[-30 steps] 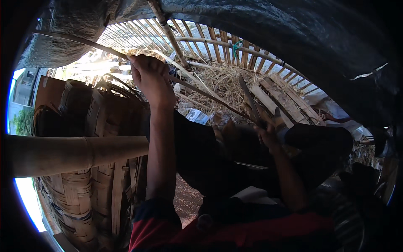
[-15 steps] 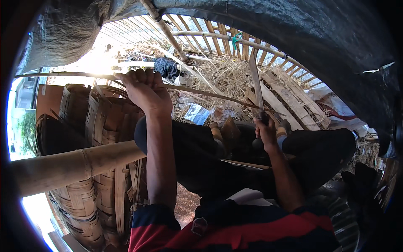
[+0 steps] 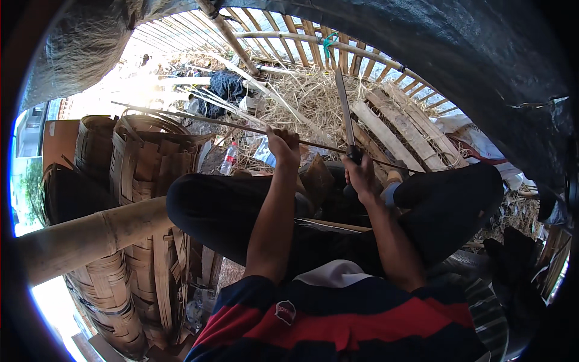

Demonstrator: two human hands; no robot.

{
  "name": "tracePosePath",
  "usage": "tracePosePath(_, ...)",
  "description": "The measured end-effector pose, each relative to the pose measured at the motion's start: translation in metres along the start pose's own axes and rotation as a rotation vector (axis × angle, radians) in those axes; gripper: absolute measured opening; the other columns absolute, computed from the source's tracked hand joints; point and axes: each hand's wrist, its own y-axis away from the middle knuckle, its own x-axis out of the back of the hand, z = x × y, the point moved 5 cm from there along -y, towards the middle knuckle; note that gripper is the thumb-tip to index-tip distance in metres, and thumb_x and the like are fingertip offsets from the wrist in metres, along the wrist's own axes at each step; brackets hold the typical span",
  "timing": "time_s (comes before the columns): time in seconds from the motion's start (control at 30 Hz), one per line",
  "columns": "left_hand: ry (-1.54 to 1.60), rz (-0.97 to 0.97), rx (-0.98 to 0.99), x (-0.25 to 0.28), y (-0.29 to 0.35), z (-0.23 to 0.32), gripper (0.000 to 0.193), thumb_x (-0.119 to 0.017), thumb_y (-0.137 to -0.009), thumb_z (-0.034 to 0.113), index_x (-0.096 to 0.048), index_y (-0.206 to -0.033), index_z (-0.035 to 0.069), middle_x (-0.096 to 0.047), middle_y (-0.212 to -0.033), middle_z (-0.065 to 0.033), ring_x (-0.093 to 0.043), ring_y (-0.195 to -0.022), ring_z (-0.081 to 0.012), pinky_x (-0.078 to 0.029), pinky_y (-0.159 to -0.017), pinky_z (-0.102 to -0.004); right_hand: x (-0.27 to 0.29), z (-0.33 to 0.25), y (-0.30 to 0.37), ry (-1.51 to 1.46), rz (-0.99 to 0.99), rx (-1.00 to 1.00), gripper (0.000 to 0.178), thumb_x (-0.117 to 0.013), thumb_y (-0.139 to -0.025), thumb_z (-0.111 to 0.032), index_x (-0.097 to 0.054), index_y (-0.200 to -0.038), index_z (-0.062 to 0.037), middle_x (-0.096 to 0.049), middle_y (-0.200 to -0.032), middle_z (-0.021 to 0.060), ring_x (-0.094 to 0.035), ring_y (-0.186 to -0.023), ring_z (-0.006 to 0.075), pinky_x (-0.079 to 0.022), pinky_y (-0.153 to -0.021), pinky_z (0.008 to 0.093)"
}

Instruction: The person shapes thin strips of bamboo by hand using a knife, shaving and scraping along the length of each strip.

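My left hand [image 3: 283,146] is closed around a long thin bamboo strip [image 3: 223,123], which runs from the far left across to my right knee. In my right hand [image 3: 361,174] is the dark handle of a long-bladed knife [image 3: 344,105], its blade pointing up and away from me. The strip passes right by the knife's handle; whether the right fingers also touch it, I cannot tell. Below my hands, between my crossed legs, a brown block-like piece [image 3: 316,176] stands in shadow.
Woven bamboo baskets [image 3: 129,181] stand at my left, behind a thick bamboo pole [image 3: 90,238]. Ahead lie straw-like shavings [image 3: 289,96], bamboo slats [image 3: 392,136] and a plastic bottle [image 3: 230,158]. A slatted bamboo fence [image 3: 301,45] and a dark tarp [image 3: 470,54] close in the far side.
My left hand has moved right and nearer along with the strip, closer to my right hand. The knife has shifted slightly left and tilts more to the left.
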Motion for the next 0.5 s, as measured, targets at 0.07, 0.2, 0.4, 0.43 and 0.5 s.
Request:
tracePosePath(0.07,0.011,0.040,0.059,0.030,-0.014,-0.021,0.041,-0.039,-0.096,0.039,-0.031,-0.062,0.016,-0.028,-0.053,0.0017,-0.026,-0.046,-0.0140,-0.030,-0.049,-0.0303,-0.002,0.005,0.000,0.094,-0.008,-0.025,0.024,-0.062,-0.080,-0.021,-0.054,-0.091,-0.0025,-0.054,-0.060,0.0046,-0.053,-0.046,0.0136,-0.042,-0.042,0.0302)
tracePosePath(0.2,-0.309,0.196,0.185,0.058,-0.023,-0.049,0.020,-0.040,-0.089,0.026,-0.042,-0.073,0.013,-0.043,-0.069,-0.0024,-0.043,-0.062,-0.0160,-0.037,-0.062,-0.0357,0.009,0.028,0.002,0.419,-0.019,-0.022,0.040,-0.065,-0.075,-0.029,-0.055,-0.098,0.0022,-0.062,-0.079,0.0179,-0.062,-0.070,0.0337,-0.049,-0.065,0.0401)
tracePosePath(0.4,-0.661,0.328,0.481,0.095,-0.032,-0.060,0.015,-0.045,-0.088,0.022,-0.056,-0.091,0.012,-0.051,-0.073,-0.0022,-0.050,-0.065,-0.0148,-0.045,-0.057,-0.0329,0.008,0.056,0.018,0.724,-0.087,-0.001,0.049,-0.067,-0.073,-0.034,-0.056,-0.102,0.0029,-0.060,-0.099,0.0295,-0.057,-0.098,0.0427,-0.045,-0.083,0.0459)
tracePosePath(0.43,-0.652,0.332,0.482,0.095,-0.036,-0.060,0.015,-0.045,-0.088,0.022,-0.056,-0.091,0.012,-0.051,-0.073,-0.0022,-0.050,-0.065,-0.0148,-0.045,-0.057,-0.0329,0.006,0.063,0.017,0.756,-0.096,0.001,0.049,-0.069,-0.072,-0.034,-0.056,-0.101,0.0029,-0.061,-0.097,0.0286,-0.058,-0.097,0.0420,-0.046,-0.083,0.0452)
tracePosePath(0.5,-0.620,0.315,0.540,0.097,-0.040,-0.059,0.014,-0.044,-0.091,0.016,-0.052,-0.097,0.007,-0.051,-0.087,-0.0073,-0.051,-0.078,-0.0215,-0.052,-0.070,-0.0416,0.010,0.073,0.022,0.796,-0.120,0.012,0.049,-0.070,-0.071,-0.034,-0.057,-0.101,0.0029,-0.061,-0.095,0.0277,-0.059,-0.096,0.0414,-0.046,-0.082,0.0444)
